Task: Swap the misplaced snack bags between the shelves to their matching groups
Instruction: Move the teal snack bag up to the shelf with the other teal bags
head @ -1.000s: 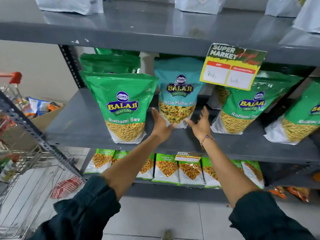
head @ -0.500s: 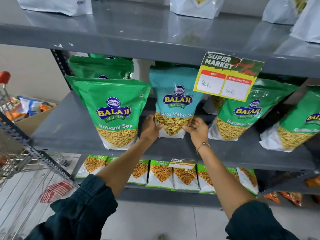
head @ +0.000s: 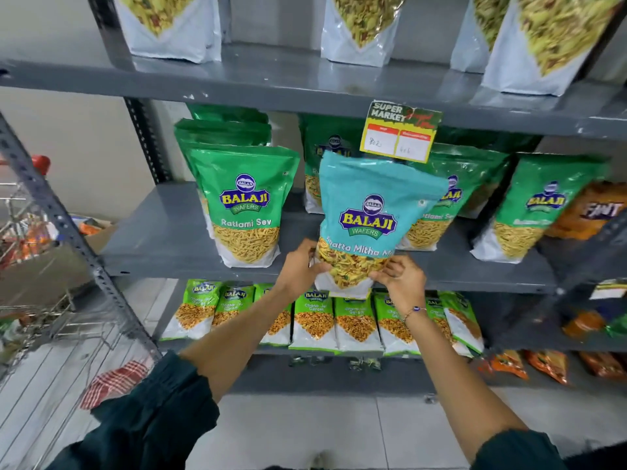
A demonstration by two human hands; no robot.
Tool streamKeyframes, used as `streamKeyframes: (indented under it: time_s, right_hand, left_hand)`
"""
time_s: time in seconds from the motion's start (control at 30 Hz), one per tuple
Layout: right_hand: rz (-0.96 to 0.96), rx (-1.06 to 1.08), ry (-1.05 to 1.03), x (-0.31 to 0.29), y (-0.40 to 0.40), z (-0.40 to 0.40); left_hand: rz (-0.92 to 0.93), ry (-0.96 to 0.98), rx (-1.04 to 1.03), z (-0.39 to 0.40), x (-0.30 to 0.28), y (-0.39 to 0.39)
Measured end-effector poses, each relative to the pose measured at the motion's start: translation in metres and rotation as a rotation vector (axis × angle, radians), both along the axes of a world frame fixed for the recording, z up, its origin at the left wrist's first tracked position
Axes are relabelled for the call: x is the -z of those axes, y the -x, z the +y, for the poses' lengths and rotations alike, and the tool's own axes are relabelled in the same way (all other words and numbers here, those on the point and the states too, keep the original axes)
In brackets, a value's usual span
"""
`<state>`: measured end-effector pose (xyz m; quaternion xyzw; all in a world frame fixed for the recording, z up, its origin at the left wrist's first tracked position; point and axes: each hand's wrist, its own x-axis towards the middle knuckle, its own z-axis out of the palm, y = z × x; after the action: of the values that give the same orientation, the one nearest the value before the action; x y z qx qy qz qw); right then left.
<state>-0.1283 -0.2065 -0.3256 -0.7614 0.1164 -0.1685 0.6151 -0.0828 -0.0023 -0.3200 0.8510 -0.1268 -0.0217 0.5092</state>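
A teal Balaji Khatta Mitha bag [head: 373,212] is held out in front of the middle shelf [head: 163,245], its bottom past the shelf's front edge. My left hand [head: 300,268] grips its lower left corner and my right hand [head: 400,281] grips its lower right corner. Green Ratlami Sev bags stand on that shelf: one at the left [head: 246,205], one behind the teal bag [head: 330,150], and others at the right [head: 539,208]. White-bottomed bags of mixed snack [head: 359,25] stand on the top shelf [head: 305,86].
A yellow price tag [head: 400,132] hangs from the top shelf's edge just above the teal bag. Small green Chana Jor Garam bags [head: 314,317] fill the lower shelf. A wire trolley [head: 40,320] stands at the left, orange bags [head: 590,212] at the right.
Both hands closed on the teal bag's lower corners and pulled it off the middle shelf toward me. The camera tilted up, bringing the top shelf's bags into view.
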Motion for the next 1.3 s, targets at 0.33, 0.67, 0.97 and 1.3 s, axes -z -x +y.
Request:
streamKeyframes:
  time_s: [0.33, 0.67, 0.97, 1.3]
  right_hand:
    - [-0.228, -0.012, 0.101, -0.081, 0.082, 0.022]
    - [-0.49, -0.07, 0.146, -0.214, 0.083, 0.03]
    - [-0.553, -0.105, 0.125, -0.314, 0.028, 0.032]
    - [-0.513, -0.074, 0.137, -0.34, -0.087, 0.008]
  left_hand:
    - [-0.223, -0.032, 0.034, 0.036, -0.08, 0.075]
    - [-0.444, 0.05, -0.007, 0.058, -0.213, 0.081]
    - [-0.554, -0.021, -0.028, 0.06, -0.316, 0.031]
    - [-0.529, -0.101, -0.065, 0.027, -0.346, -0.082]
